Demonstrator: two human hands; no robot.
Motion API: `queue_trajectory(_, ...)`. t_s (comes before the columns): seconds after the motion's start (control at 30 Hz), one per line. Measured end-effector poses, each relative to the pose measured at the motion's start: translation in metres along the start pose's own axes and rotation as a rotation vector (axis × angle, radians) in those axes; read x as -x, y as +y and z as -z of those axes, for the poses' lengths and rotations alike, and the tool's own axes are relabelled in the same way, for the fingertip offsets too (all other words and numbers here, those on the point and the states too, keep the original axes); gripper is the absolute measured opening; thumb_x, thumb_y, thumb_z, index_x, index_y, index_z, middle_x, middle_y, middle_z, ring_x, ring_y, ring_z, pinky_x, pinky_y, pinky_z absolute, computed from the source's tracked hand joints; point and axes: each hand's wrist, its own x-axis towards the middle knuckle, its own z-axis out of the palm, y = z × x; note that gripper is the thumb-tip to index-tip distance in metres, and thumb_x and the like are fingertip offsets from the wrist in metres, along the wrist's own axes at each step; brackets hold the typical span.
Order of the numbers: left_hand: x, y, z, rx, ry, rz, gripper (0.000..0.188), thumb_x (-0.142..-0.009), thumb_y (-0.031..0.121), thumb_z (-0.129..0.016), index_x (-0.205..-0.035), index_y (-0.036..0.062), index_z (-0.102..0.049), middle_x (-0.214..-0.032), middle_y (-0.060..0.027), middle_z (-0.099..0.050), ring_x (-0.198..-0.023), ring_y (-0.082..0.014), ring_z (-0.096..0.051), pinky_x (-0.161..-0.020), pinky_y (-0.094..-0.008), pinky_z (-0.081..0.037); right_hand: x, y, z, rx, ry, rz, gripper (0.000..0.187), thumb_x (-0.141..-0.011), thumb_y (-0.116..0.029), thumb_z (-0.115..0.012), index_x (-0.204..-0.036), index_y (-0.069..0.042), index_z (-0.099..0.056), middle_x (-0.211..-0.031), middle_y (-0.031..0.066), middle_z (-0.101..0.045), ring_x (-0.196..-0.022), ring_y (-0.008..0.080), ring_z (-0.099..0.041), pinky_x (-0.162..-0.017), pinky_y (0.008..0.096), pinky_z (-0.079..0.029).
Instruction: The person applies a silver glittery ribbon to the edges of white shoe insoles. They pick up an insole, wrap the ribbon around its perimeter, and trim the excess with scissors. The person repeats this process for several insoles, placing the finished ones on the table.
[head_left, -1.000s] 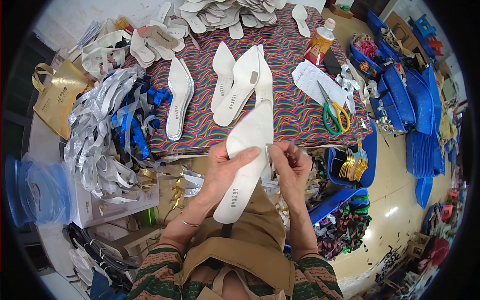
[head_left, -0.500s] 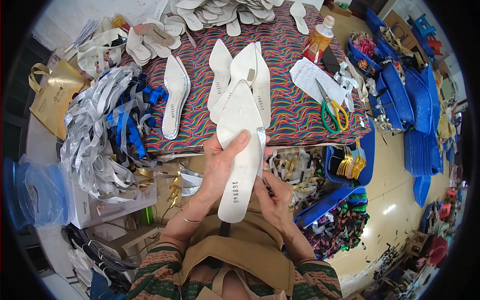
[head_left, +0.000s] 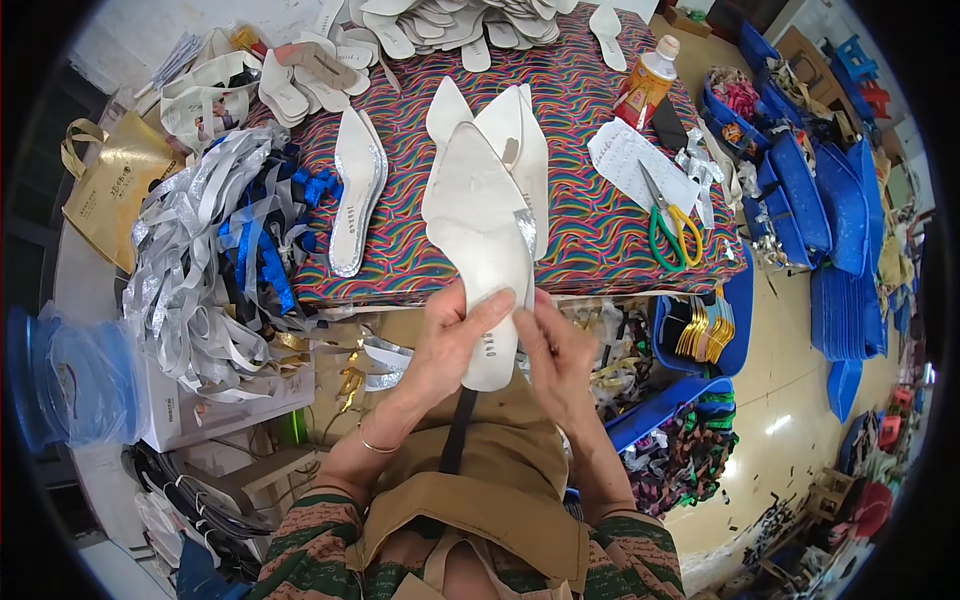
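Note:
A white pointed shoe insole is held upright in front of me, over the table's near edge. My left hand grips its lower part, thumb on top and fingers underneath. My right hand pinches the insole's right edge near the heel end, thumb on the face and the other fingers behind. A glittery silver strip runs along part of that right edge. Beyond lie more white insoles on the table, and a silver-edged insole pair lies to the left.
Green-and-yellow-handled scissors rest by a written paper on the patterned tablecloth. A bottle stands behind. Silver ribbons hang at the left. Blue bins stand low right; insoles are heaped at the back.
The insole has moved away from me and up toward the table's insoles. Both hands now sit nearer its heel end, the right hand's thumb having come onto its edge.

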Motion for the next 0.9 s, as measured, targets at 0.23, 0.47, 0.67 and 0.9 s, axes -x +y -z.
queue_trajectory(0.23, -0.01, 0.009, 0.002, 0.127, 0.029, 0.055, 0.022, -0.094, 0.017, -0.057, -0.104, -0.0028, -0.06, -0.083, -0.0097, -0.065, -0.066, -0.0152, -0.063, -0.061, -0.0298, -0.052, 0.034, 0.006, 0.004, 0.038, -0.079, -0.037, 0.011, -0.087, -0.007, -0.065, -0.094, 0.001, -0.067, -0.068, 0.0088, -0.06, -0.054, 0.0082, -0.049, -0.05, 0.0264, -0.038)
queue_trajectory(0.47, 0.003, 0.0, -0.005, 0.133, -0.23, 0.162, 0.016, -0.09, 0.004, -0.062, -0.104, -0.0038, -0.057, -0.075, -0.0073, -0.06, -0.061, -0.0125, -0.058, -0.052, -0.027, -0.046, -0.022, -0.008, 0.025, -0.495, 0.014, -0.334, 0.01, -0.083, 0.002, -0.065, -0.093, 0.002, -0.068, -0.074, -0.002, -0.061, -0.061, 0.0016, -0.048, -0.053, 0.0191, -0.034)
queue_trajectory(0.67, 0.005, -0.012, -0.001, -0.022, -0.231, 0.116, 0.015, -0.092, 0.007, -0.06, -0.102, -0.0041, -0.059, -0.085, -0.0107, -0.067, -0.064, -0.0126, -0.06, -0.055, -0.0262, -0.049, -0.026, -0.002, 0.023, -0.56, -0.026, -0.344, 0.01, -0.082, 0.004, -0.066, -0.076, 0.0, -0.06, -0.065, -0.0059, -0.05, -0.058, 0.0009, -0.042, -0.051, 0.0196, -0.031)
queue_trajectory(0.9, 0.01, -0.012, -0.004, -0.092, -0.243, 0.155, 0.013, -0.093, 0.005, -0.059, -0.102, -0.0044, -0.061, -0.088, -0.0111, -0.068, -0.066, -0.0129, -0.062, -0.056, -0.0265, -0.051, -0.031, 0.005, 0.029, -0.437, -0.076, -0.214, 0.005, -0.086, 0.003, -0.063, -0.084, 0.0, -0.06, -0.069, -0.0048, -0.045, -0.058, 0.0023, -0.037, -0.051, 0.0202, -0.029)
